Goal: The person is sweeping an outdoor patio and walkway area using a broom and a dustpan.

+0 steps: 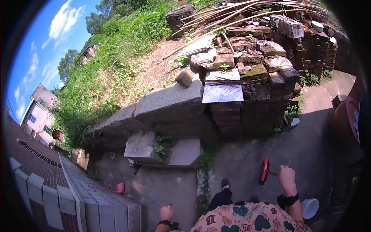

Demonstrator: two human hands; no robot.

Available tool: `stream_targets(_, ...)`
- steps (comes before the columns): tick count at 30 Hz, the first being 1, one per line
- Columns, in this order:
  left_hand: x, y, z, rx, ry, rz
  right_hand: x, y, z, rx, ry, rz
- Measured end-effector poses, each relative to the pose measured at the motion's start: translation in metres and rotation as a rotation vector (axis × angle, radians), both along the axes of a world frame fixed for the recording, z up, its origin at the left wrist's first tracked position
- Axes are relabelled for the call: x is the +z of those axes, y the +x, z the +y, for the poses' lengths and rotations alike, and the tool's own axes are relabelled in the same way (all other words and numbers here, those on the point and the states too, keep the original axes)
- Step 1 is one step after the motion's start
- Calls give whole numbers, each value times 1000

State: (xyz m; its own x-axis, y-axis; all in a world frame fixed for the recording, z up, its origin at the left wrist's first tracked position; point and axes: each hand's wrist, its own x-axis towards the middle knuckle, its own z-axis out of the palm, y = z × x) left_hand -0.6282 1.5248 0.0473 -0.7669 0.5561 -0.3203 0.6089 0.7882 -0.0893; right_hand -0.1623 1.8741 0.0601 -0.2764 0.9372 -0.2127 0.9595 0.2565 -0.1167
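My right hand (287,176) is closed around the dark handle of a broom (265,171) with a red and black head. The broom's head is low over the concrete floor, to the left of the hand; whether its bristles touch the ground I cannot tell. At the bottom, left of my body, my left hand (167,213) hangs with its fingers curled and nothing visible in it. A red dustpan (120,188) lies farther left, near the tiled wall. Beside my right forearm stands a white bucket (309,208), partly covered by the arm.
Ahead runs a low concrete wall (171,97), with stone blocks (144,147) at its foot. Stacked bricks (255,78) carry long bamboo poles (240,21) and a white board (222,92). A large brown tub (343,120) stands at right. A tiled ledge (107,213) bounds the left.
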Motion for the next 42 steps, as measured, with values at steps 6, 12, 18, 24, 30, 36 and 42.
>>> stream_targets(6,-36,131,-174,689,560,-311,-9,-1,41,199,80,104)
stream_targets(12,-72,247,-279,1058,715,-215,44,-49,2,188,-644,561)
stream_targets(18,-52,340,-334,1254,571,-152,-11,-124,-114,613,-673,352)
stream_targets(24,-85,426,-408,1357,786,35,12,-200,-211,1063,-657,5)
stream_targets(30,-71,453,-420,1409,970,203,44,-278,-275,1061,-908,34)
stream_targets(36,-81,444,-426,1525,993,279,-12,-322,-342,1159,-1111,78)
stream_targets(42,-71,493,-403,1769,1100,437,-41,-360,-386,1276,-1176,106)
